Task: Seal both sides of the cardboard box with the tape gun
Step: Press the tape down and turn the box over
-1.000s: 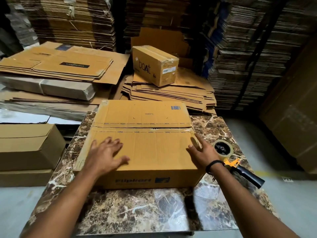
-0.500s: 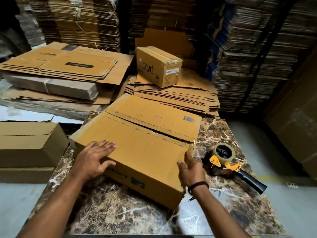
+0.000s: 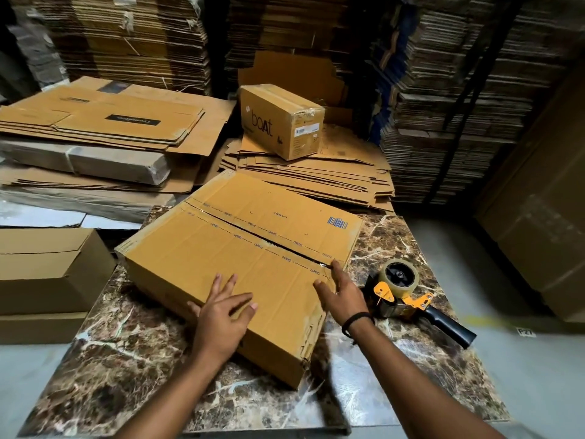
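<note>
Nearest to me, my two forearms reach in over a brown marbled counter (image 3: 126,359). My left hand (image 3: 221,321) lies flat on the near top edge of the cardboard box (image 3: 228,267), fingers straight and spread, gripping nothing. My right hand (image 3: 343,296), with a dark band at the wrist, is also open with fingers splayed at the box's right end; one fingertip touches the top by the end of the seam. The box sits askew on the counter, its two top flaps folded down, with a dark gap running between them. Just right of my right hand the tape gun (image 3: 408,296) lies on the counter, its black handle pointing right. Beyond the counter a small taped carton (image 3: 278,122) printed "boAt" rests on a pile of flattened cartons (image 3: 316,179). Tall stacks of cardboard (image 3: 443,106) rise behind.
</note>
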Demonstrator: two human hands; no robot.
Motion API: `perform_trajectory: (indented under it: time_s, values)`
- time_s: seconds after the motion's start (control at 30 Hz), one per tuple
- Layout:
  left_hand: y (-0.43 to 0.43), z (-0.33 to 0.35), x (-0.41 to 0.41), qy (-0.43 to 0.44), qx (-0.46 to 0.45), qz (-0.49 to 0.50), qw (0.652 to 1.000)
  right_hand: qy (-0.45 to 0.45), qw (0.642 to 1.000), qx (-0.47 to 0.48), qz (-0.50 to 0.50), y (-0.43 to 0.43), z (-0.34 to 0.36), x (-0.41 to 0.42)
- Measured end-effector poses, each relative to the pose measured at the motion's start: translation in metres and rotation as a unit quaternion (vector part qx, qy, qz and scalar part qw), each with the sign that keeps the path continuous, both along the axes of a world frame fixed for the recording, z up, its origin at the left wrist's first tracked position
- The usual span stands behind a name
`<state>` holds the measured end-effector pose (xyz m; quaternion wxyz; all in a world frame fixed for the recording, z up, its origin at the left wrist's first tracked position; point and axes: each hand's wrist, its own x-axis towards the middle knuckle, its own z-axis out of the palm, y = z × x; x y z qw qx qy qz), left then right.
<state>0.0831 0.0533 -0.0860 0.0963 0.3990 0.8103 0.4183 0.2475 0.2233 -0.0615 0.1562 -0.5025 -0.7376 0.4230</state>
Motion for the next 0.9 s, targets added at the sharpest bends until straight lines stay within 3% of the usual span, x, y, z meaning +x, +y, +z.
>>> perform_trajectory:
  time_s: [0.27,0.47,0.67,0.73,0.8,0.83,0.9]
  values:
    - [-0.009,0.012,-0.057,0.009,0.034,0.049,0.998,-0.108,0.993,0.041,0.038,-0.054,-0.016,-0.013]
    - [-0.011,0.016,-0.088,0.006,-0.009,0.010,1.000,-0.258,0.944,0.151,0.143,-0.059,0.004,-0.007]
    - [-0.018,0.020,-0.026,0.005,-0.031,0.109,0.994,-0.250,0.938,0.241,0.007,0.058,0.018,0.013]
    - [-0.018,0.025,-0.005,-0.008,-0.060,0.095,0.994,-0.231,0.960,0.158,0.029,0.087,0.014,0.015]
    - [-0.018,0.018,0.004,-0.009,-0.073,0.077,0.994,-0.092,0.994,0.031,0.047,0.095,0.012,0.016]
    - [-0.020,0.013,0.004,0.007,-0.074,0.060,0.995,-0.032,0.998,-0.002,0.047,0.095,0.010,0.017]
    - [-0.025,0.004,-0.003,0.048,-0.074,0.028,0.996,-0.002,1.000,0.009,0.029,0.087,0.006,0.020]
